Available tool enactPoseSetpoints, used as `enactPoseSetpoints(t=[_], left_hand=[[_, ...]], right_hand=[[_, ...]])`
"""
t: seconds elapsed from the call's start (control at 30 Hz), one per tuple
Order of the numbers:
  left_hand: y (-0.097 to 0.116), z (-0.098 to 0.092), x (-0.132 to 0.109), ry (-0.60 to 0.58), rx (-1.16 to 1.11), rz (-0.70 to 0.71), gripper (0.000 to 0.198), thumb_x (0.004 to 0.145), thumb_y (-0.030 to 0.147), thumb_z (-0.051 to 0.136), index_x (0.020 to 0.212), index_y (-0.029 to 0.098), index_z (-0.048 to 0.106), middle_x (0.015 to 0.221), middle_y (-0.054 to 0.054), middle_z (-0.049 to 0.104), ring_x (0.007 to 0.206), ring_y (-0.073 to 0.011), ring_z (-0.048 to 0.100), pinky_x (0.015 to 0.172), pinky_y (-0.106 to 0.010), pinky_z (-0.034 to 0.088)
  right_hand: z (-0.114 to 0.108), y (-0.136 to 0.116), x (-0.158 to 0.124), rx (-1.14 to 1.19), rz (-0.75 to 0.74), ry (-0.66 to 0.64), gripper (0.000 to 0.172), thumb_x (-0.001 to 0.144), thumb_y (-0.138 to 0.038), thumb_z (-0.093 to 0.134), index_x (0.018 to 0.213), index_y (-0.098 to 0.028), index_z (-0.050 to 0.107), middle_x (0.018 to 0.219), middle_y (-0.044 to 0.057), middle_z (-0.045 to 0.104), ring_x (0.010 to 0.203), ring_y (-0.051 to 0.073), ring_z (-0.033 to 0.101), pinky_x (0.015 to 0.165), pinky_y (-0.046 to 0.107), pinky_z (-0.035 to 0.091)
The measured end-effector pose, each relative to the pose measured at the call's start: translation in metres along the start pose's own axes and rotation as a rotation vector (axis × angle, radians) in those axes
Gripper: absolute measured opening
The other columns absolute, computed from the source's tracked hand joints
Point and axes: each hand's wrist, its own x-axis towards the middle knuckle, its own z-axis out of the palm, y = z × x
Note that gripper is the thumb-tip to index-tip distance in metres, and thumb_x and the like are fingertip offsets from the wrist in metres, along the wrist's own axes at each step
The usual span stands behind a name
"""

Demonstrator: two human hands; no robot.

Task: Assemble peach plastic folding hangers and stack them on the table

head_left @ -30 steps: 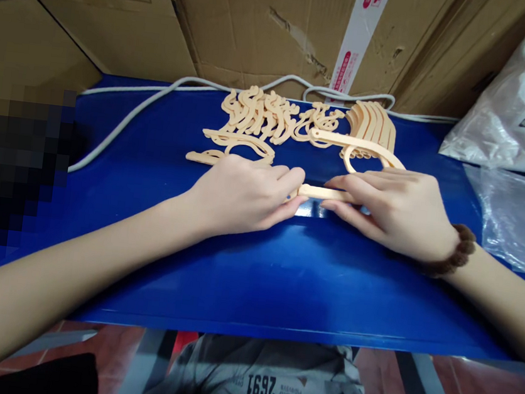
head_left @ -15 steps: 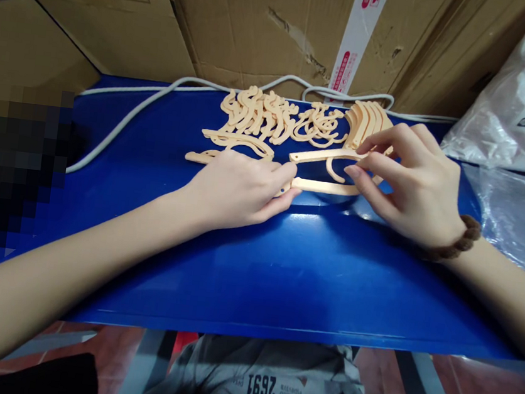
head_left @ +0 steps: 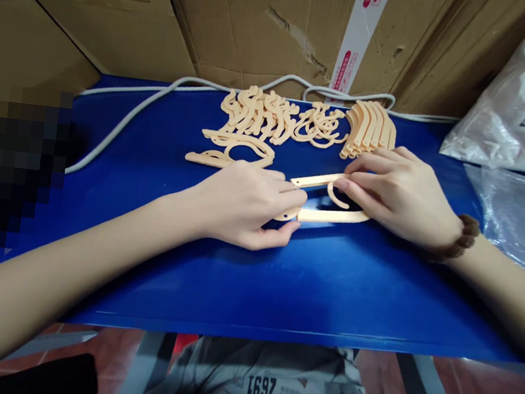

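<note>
Between my hands is a beige plastic folding clothes hanger (head_left: 329, 216), with a curved hook (head_left: 337, 196) between its two arms. My left hand (head_left: 247, 205) pinches its left side, where a piece with a hole shows below the fingers. Closed around the right part, my right hand (head_left: 396, 187) has thumb and fingers on the upper arm (head_left: 317, 180). Behind my left hand lie folded hanger pieces (head_left: 250, 140). Farther back are a pile of wavy arm pieces (head_left: 257, 114), a heap of loose hooks (head_left: 318, 126) and a row of curved arms (head_left: 369, 130).
A blue table (head_left: 252, 284) carries all the parts. White cable (head_left: 121, 143) runs along its back and left. Cardboard boxes (head_left: 243, 30) stand behind. At the right are a plastic-wrapped package (head_left: 514, 105) and clear plastic film (head_left: 521, 214).
Both hands have come nearer to me with the hanger. My right hand has moved away from the row of curved arms, leaving more of it visible.
</note>
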Motion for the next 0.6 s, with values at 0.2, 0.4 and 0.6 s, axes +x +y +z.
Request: enactPoseSetpoints(t=[0.2,0.4,0.6], left_hand=[[-0.002,-0.005,0.006,-0.04,0.009,0.107,0.01,0.08,0.016,0.048,0.073,0.017,0.055,0.078,-0.008,0.06,0.075,-0.0239,0.051,0.068,-0.036,0.043],[-0.006,0.002,0.005,-0.085,0.001,0.093,0.013,0.08,0.011,0.048,0.084,0.014,0.059,0.089,-0.01,0.061,0.089,-0.028,0.055,0.079,-0.042,0.046],[-0.009,0.011,0.003,0.018,0.018,0.081,0.025,0.087,0.001,0.041,0.097,0.011,0.062,0.116,-0.014,0.063,0.108,-0.0285,0.056,0.095,-0.041,0.045]], right_hand=[[0.0,-0.001,0.0,0.001,0.014,0.02,0.043,0.103,-0.039,0.04,0.085,-0.018,0.073,0.093,0.008,0.071,0.081,0.019,0.06,0.074,0.035,0.037],[0.001,0.001,-0.002,-0.04,0.016,0.029,0.043,0.103,-0.038,0.04,0.088,-0.017,0.074,0.097,0.009,0.069,0.081,0.019,0.06,0.071,0.034,0.035],[0.003,0.006,-0.001,-0.059,0.04,0.001,0.041,0.103,-0.039,0.038,0.093,-0.017,0.073,0.091,0.008,0.067,0.08,0.02,0.059,0.071,0.033,0.035]])
